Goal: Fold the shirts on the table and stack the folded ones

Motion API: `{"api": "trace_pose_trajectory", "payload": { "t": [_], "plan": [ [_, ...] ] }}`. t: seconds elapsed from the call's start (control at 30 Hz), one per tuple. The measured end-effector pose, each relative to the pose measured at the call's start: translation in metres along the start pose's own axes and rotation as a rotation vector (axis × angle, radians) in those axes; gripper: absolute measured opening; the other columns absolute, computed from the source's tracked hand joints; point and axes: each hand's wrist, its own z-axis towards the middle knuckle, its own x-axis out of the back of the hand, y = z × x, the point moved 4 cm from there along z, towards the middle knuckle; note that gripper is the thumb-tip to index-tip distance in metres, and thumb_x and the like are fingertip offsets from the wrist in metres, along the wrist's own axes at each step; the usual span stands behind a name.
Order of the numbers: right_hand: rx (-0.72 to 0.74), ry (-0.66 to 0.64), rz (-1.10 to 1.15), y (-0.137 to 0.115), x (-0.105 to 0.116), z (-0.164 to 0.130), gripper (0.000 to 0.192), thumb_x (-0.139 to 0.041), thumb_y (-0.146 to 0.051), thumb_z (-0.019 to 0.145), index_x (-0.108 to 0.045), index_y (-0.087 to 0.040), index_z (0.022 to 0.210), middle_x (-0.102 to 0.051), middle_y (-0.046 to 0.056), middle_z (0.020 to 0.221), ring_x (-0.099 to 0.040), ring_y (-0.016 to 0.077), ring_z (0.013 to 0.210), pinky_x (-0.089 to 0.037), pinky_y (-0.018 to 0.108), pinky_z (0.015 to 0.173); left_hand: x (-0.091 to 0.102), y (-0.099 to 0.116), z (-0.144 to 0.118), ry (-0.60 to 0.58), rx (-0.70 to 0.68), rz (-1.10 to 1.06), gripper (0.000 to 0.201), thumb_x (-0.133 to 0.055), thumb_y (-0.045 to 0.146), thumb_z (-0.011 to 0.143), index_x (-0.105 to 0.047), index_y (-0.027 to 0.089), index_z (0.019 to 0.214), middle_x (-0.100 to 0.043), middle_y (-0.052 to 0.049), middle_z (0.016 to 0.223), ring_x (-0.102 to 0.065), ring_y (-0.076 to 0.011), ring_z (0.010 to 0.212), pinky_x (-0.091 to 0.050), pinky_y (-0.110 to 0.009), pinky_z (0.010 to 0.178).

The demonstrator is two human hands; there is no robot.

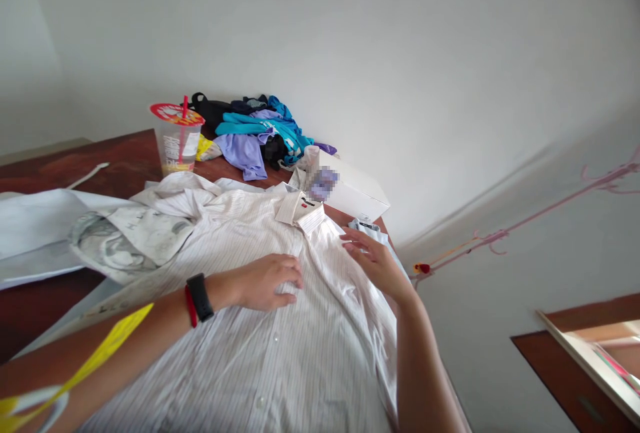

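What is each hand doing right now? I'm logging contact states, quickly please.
Left hand: fingers loosely curled, resting on the striped shirt, gripping nothing.
Right hand: open, flat on the shirt near the collar.

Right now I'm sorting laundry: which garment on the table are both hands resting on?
The white pinstriped button shirt, spread flat nearest the camera. The left hand and right hand press on it; the colourful clothes pile lies untouched by the wall.

Your shirt (280,326) lies on the bench (45,173); cup (177,140) at eleven o'clock, clothes pile (260,133) at twelve, box (357,193) at one.
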Motion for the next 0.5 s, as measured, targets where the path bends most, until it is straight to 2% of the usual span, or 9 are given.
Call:
{"api": "trace_pose_trajectory", "payload": {
  "t": [0.07,0.17,0.33,0.43,0.5],
  "plan": [
    [-0.048,0.105,-0.038,0.012,0.017,-0.013,0.048,-0.06,-0.053,0.097,-0.066,-0.026,0.137,-0.071,0.013,0.132,-0.07,0.0291,0.118,-0.061,0.043,0.092,0.0,-0.001,0.001,0.011,-0.018,-0.005,0.018,-0.071,0.025,0.09,-0.077,0.022,0.107,-0.073,-0.008,0.116,-0.065,-0.0278,0.118,-0.046,-0.039,0.106],
    [-0.171,0.156,-0.107,0.047,0.026,-0.041,0.047,-0.063,-0.056,0.094,-0.07,-0.023,0.127,-0.074,0.014,0.124,-0.071,0.0299,0.113,-0.06,0.043,0.09,0.0,-0.004,0.002,0.036,-0.048,-0.02,0.017,-0.07,0.027,0.091,-0.077,0.022,0.106,-0.073,-0.008,0.114,-0.067,-0.0267,0.114,-0.048,-0.038,0.105],
    [-0.353,0.049,-0.264,0.108,0.022,-0.101,0.056,-0.074,-0.058,0.082,-0.071,-0.021,0.124,-0.074,0.012,0.11,-0.071,0.0291,0.098,-0.057,0.043,0.088,-0.002,-0.009,0.003,0.02,-0.049,-0.02,0.016,-0.069,0.027,0.093,-0.077,0.023,0.107,-0.072,-0.007,0.114,-0.068,-0.0257,0.111,-0.048,-0.038,0.104],
    [-0.357,-0.063,-0.199,0.124,0.021,-0.124,0.045,-0.068,-0.061,0.085,-0.076,-0.019,0.095,-0.073,0.006,0.09,-0.067,0.0239,0.082,-0.054,0.036,0.077,-0.002,-0.009,0.003,0.015,-0.043,-0.027,0.016,-0.068,0.023,0.093,-0.076,0.023,0.107,-0.072,-0.006,0.114,-0.067,-0.0253,0.112,-0.047,-0.038,0.106],
    [-0.346,-0.086,-0.116,0.126,0.026,-0.131,0.048,-0.064,-0.064,0.087,-0.071,-0.017,0.076,-0.066,0.003,0.073,-0.06,0.0197,0.07,-0.049,0.031,0.068,-0.001,-0.008,0.003,0.018,-0.045,-0.042,0.017,-0.067,0.021,0.093,-0.076,0.023,0.107,-0.072,-0.005,0.114,-0.067,-0.0246,0.112,-0.046,-0.037,0.107]
  ]
}}
